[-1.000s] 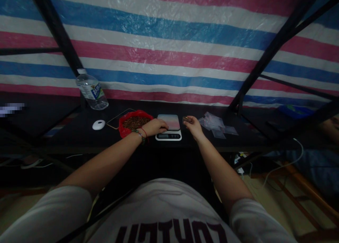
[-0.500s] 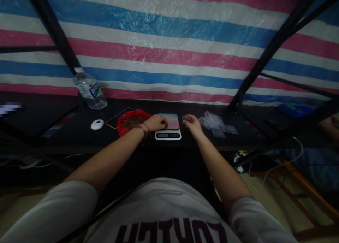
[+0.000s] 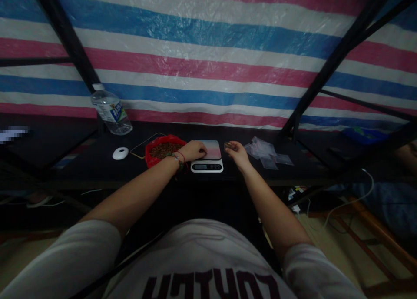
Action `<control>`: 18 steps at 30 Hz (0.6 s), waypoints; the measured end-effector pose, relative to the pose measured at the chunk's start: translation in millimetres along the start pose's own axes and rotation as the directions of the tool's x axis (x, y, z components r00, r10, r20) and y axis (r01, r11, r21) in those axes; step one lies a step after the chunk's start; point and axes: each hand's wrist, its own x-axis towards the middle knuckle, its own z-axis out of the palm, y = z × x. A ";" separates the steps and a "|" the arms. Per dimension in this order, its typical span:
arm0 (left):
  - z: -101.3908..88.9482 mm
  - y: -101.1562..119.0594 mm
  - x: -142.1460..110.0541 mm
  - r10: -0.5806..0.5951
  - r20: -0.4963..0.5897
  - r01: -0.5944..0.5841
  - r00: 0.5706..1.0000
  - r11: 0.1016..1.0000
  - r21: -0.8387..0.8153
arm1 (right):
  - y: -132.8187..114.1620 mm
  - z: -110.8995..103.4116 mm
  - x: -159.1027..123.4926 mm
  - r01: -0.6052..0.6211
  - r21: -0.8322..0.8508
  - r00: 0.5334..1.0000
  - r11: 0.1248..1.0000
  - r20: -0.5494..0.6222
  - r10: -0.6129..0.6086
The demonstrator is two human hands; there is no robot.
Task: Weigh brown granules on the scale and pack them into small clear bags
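My left hand [image 3: 194, 150] is over the left part of a kitchen scale [image 3: 214, 150], its fingers curled together and pointing down; whether anything is in them is hidden. Under my left wrist and beside the scale lies a red plastic bag [image 3: 150, 161], open at the top and full of small brown pieces [image 3: 164, 150]. Just right of the scale, my right hand [image 3: 237, 153] pinches a small clear zip bag [image 3: 229, 145] with something brown in it. Several flat clear zip bags [image 3: 262, 147] lie in a loose pile to the right of that hand.
A large clear plastic bottle [image 3: 112, 112] stands at the back left. A white rounded device [image 3: 120, 153] and a thin flat rectangular object [image 3: 138, 149] lie left of the red bag. Black metal posts [image 3: 301, 103] rise at both sides before a striped plastic sheet [image 3: 208, 68].
Almost nothing differs. Both hands stay in place, with my left fingers shifted very slightly over the scale.
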 end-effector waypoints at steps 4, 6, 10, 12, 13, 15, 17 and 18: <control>-0.9 -2.3 3.1 -0.059 0.023 0.059 0.998 0.998 -0.032 | 0.7 -0.4 0.2 0.007 0.008 1.000 1.000 0.002 -0.007; -0.8 -4.6 4.5 -0.103 0.026 0.104 0.994 0.992 -0.070 | 1.2 -0.6 0.3 0.004 0.006 1.000 1.000 -0.003 -0.004; -0.7 -10.8 3.9 -0.181 0.015 0.181 0.983 0.969 -0.167 | 1.0 0.1 0.8 -0.006 -0.010 1.000 1.000 -0.004 0.006; -3.0 -14.2 3.0 -0.229 -0.031 0.217 0.973 0.950 -0.223 | -0.6 2.0 0.4 0.014 -0.030 1.000 0.999 0.000 -0.014; -5.4 -15.4 2.8 -0.256 -0.064 0.233 0.965 0.939 -0.252 | -1.9 3.7 -0.2 0.035 -0.042 0.999 0.999 0.008 -0.034; -13.0 -15.7 3.4 -0.297 -0.131 0.245 0.946 0.918 -0.312 | -5.4 8.3 -2.9 0.093 -0.072 0.995 0.993 0.046 -0.090; -23.6 -11.8 5.3 -0.287 -0.162 0.215 0.944 0.909 -0.356 | -9.7 14.5 -7.4 0.145 -0.102 0.986 0.984 0.101 -0.135; -29.4 -8.2 6.7 -0.251 -0.159 0.180 0.955 0.914 -0.363 | -11.9 18.0 -10.1 0.161 -0.113 0.980 0.980 0.131 -0.146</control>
